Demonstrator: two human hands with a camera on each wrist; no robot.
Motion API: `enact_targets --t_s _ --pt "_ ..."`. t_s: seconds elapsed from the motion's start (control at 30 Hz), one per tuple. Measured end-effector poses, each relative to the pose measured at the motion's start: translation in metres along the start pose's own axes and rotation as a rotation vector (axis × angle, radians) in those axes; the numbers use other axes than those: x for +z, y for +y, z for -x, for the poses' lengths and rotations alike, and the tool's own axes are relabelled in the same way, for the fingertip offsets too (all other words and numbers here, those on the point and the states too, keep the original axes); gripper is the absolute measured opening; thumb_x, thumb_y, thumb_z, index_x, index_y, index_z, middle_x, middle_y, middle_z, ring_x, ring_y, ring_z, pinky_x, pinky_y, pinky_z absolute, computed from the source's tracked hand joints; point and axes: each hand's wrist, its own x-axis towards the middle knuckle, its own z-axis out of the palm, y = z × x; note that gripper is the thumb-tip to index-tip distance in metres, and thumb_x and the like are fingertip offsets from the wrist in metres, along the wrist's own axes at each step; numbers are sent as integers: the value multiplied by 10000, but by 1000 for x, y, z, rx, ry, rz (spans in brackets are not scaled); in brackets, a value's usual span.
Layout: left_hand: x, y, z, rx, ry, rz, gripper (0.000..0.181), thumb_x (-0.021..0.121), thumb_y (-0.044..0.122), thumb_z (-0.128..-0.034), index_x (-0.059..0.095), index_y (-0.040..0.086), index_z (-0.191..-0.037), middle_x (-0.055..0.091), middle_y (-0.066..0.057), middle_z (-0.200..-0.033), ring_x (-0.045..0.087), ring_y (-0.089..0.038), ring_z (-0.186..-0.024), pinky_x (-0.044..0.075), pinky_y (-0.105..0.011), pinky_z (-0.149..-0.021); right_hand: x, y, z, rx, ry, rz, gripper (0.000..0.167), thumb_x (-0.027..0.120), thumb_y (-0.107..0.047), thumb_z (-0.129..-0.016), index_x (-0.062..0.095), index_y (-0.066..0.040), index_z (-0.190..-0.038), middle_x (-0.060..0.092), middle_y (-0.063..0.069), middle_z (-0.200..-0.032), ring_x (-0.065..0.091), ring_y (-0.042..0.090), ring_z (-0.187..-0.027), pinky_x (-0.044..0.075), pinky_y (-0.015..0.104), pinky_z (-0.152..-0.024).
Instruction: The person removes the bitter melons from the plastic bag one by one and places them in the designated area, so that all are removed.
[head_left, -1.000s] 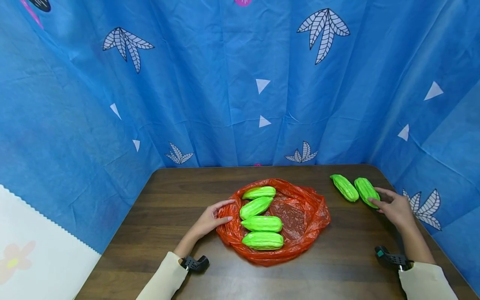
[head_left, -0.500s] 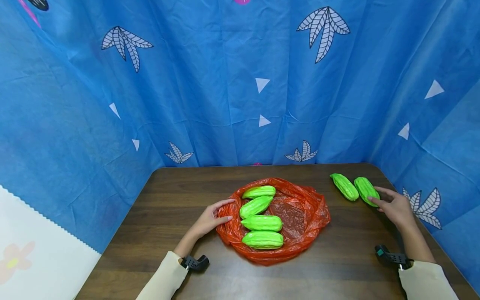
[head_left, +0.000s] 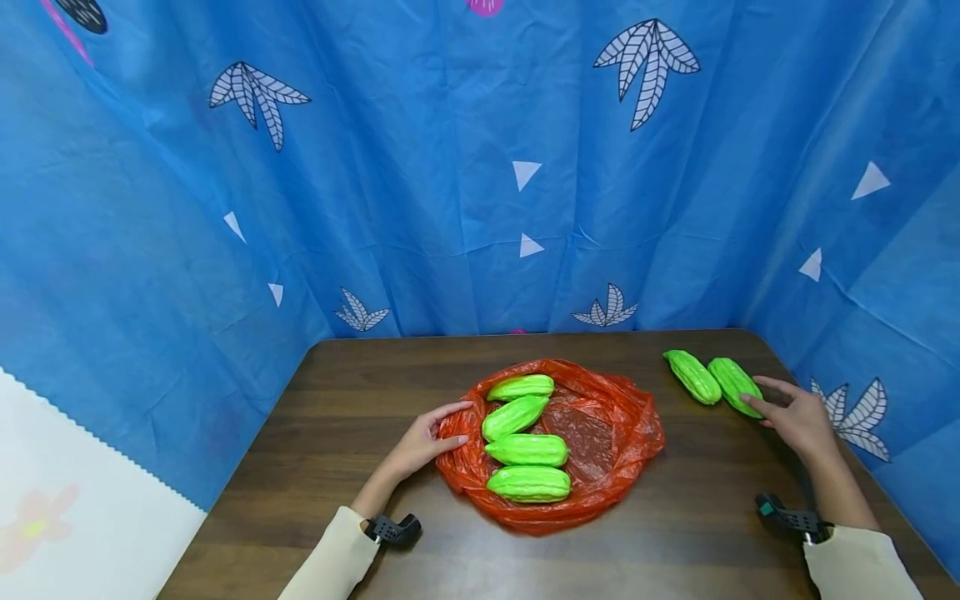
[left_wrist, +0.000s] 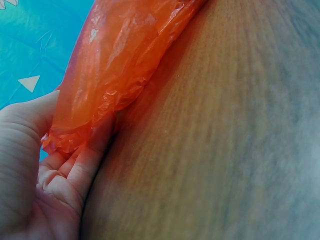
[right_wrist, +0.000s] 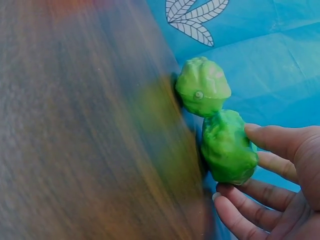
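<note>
Left hand [head_left: 417, 444] is gripping red plastic bag [head_left: 636, 425], right hand [head_left: 802, 420] grasping bitter melon [head_left: 732, 384]; wood-grain tabletop [head_left: 360, 400] is lying beneath, blue curtain [head_left: 420, 175] hanging beyond.

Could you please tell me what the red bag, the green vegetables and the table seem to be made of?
Red bag: thin, glossy plastic film, judging by its crinkles and translucency.
Green vegetables: shiny, perhaps moulded plastic or foam; the even bright green suggests models, but real skin is possible.
Table: satin wood or wood-look laminate, from its streaked grain.
</note>
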Motion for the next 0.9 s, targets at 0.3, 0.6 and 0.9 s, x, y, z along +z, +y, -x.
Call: enact_targets --t_s 0.3,0.6,0.9 --pt "-2 -1 -2 23 4 -2 555 687 123 -980 501 148 -1502 566 -200 -1404 723 -255 -996 609 -391 -813 -6 -7 -1 6 6 -7 706 617 -409 -1005 455 123 -1438 382 446 -1415 570 -20 -690 551 217 -555" --pt "-1 -1 0 13 -5 14 557 680 102 -981 496 139 -1505 555 -195 -1416 716 -252 -1014 606 -387 -823 -11 -16 4 1 54 9 642 618 -354 -1013 487 139 -1404 527 418 -1304 513 -81 -706 554 225 -549" --pt "0 -1 1 8 0 0 562 693 141 -978 499 160 -1505 559 -185 -1418 717 -254 -1015 606 -393 -825 -16 -37 9 -56 84 33 638 615 -346 -1020 478 136 -1414 546 413 -1291 594 532 -1092 484 139 -532"
